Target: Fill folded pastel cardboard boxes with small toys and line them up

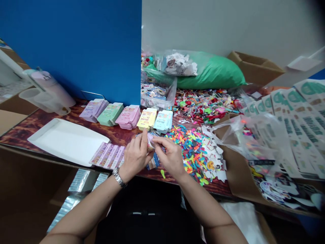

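Observation:
In front of my body both hands meet over the table's front edge. My left hand (134, 152), with a metal watch at the wrist, has its fingers closed on a small lilac carton (150, 139). The fingers of my right hand (169, 154) pinch the same carton from the other side; much of it is hidden. Below the hands lies a blue printed packet (153, 163), partly covered. Left of them, a white tray (61, 137) holds a row of purple boxes (108, 155) at its right end.
Flat cartons stand in stacks behind: purple (93, 110), green (110, 114), pink (128, 116), yellow (146, 118), light blue (163, 120). Colourful balloons (193, 152) and paper cutouts (215, 157) cover the right. Beyond are trinkets (203, 105), a green bag (215, 69) and a cardboard box (238, 169).

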The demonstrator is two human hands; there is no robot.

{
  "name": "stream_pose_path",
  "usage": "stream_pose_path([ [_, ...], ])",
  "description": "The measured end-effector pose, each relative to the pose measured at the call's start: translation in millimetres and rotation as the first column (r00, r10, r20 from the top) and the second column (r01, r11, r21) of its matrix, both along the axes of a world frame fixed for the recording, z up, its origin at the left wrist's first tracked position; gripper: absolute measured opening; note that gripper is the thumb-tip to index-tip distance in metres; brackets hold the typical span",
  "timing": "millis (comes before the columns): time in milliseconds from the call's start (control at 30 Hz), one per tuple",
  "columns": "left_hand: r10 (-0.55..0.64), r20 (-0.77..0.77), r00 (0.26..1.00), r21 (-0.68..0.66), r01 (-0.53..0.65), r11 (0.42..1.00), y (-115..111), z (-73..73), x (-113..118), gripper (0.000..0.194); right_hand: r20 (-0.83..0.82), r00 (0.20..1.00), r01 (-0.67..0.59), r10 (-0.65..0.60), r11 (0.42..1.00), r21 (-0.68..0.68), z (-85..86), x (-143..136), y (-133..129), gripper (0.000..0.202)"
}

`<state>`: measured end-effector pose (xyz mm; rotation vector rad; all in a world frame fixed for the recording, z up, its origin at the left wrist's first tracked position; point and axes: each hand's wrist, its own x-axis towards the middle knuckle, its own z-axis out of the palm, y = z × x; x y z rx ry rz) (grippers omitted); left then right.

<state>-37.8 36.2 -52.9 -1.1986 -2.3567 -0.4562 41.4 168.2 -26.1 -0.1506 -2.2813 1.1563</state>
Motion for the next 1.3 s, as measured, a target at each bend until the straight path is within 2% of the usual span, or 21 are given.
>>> stream_pose_path([
  [200,0.052,-0.035,0.998,-0.095,-0.055,0.994,2,-2.4,6,0.088,-0.164,0.983,0.109,-0.085,0.984,0.143,-21.7,7,-20,0.050],
  [367,0.081,-0.008,0.997,-0.132,-0.081,0.988,3,-5.2,8,0.080,-0.144,0.990,0.028,-0.001,0.982,0.188,-32.9,7,-24,0.058],
  [467,0.069,0.010,0.998,-0.121,-0.067,0.990,2,-1.7,6,0.085,-0.060,0.997,-0.048,0.047,0.999,-0.001,-30.9,7,-16,0.054],
  [567,0.055,0.000,0.999,-0.103,-0.054,0.993,0,2.6,5,0.091,-0.020,0.996,-0.085,0.082,0.969,-0.232,-28.5,9,-9,0.047],
  [667,0.049,0.000,0.999,-0.114,-0.049,0.992,-2,2.7,6,0.090,0.005,0.998,-0.060,0.064,0.955,-0.291,-27.0,11,-5,0.040],
  [767,0.031,0.012,0.999,-0.112,-0.029,0.993,-3,-0.4,8,0.091,0.019,1.000,0.014,-0.010,0.978,-0.208,-25.0,12,-2,0.039],
  [933,0.044,0.009,0.999,-0.093,-0.043,0.995,-3,-3.5,10,0.090,-0.007,1.000,0.021,-0.021,0.999,-0.031,-20.8,13,-3,0.038],
  [1100,0.053,-0.021,0.998,-0.077,-0.054,0.996,-1,-5.5,11,0.093,-0.106,0.994,0.060,-0.042,0.983,0.171,-19.7,14,-12,0.047],
  [1300,0.062,-0.004,0.998,-0.075,-0.062,0.995,4,-7.5,12,0.084,-0.101,0.995,0.013,0.005,0.983,0.181,-28.3,15,-27,0.059],
])
